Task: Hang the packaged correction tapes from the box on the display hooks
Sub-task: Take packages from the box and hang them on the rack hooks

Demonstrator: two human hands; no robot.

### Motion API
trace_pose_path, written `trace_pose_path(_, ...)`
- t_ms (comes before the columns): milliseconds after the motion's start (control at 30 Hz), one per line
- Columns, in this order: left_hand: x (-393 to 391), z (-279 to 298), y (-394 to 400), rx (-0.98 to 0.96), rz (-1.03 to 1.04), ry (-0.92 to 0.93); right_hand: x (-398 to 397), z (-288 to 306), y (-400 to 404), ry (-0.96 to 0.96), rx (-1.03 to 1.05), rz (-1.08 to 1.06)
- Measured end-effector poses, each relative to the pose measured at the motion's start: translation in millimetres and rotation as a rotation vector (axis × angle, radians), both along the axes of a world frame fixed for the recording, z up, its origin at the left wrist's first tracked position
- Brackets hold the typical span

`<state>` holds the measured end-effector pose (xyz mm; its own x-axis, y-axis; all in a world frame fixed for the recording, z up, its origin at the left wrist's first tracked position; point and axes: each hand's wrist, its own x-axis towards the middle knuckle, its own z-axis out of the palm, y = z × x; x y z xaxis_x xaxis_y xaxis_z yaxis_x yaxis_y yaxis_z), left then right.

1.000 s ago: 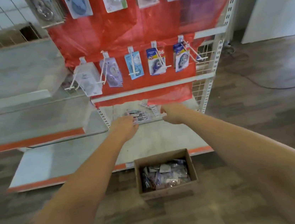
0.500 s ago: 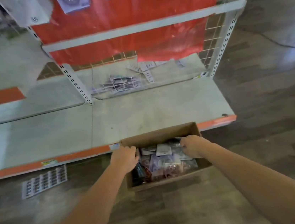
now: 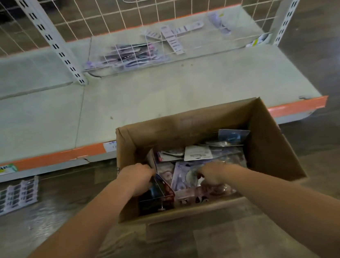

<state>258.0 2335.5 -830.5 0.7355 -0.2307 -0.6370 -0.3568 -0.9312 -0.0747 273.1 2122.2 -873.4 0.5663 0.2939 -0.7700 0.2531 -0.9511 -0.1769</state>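
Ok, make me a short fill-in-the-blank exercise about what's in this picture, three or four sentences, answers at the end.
1. Both the left hand and the right hand reach into a ____ box standing on the floor.
2. The box holds packaged correction tapes and has no ____ on top.
3. The edge of the bottom shelf behind the box carries a strip coloured ____.
4. A white plastic strip rack lies on the floor to the ____ of the box.

Missing words: cardboard; lid; orange; left

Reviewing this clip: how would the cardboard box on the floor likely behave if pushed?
The cardboard box probably slides rather than tips: it sits flat and low. It seems light, holding only thin packaged correction tapes. Its open walls may flex.
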Motion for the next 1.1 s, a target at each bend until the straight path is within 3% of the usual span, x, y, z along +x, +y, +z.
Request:
trace_pose_path(233, -2.8, -29.3, 1.4, -0.007, -0.074, -0.155, 15.5, -32.9, 28.5, 0.036, -0.105, 0.199)
trace_pose_path(467, 1.5, -37.7, 0.7, -0.014, 0.065, -0.238, 11.1, -59.9, 19.9, 0.154, -0.133, 0.191)
trace_pose_path(667, 0.5, -40.7, 0.0, -0.063, 0.056, -0.168, 5.1, -59.0, 22.9, 0.081, -0.104, 0.221)
trace_pose_path(800, -4.0, -43.8, -2.6, 0.034, -0.036, -0.179, 7.5, -59.8, 23.6, 0.059, -0.103, 0.224)
trace_pose_path(967, -2.6, -42.3, -3.5, 0.055, -0.211, -0.176, 14.1, -44.5, 13.2, -0.054, 0.009, 0.172)
trace_pose_path(1100, -0.1, -31.2, -6.3, 0.019, -0.171, -0.123, 21.6, -20.9, 3.9, -0.13, 0.214, 0.012)
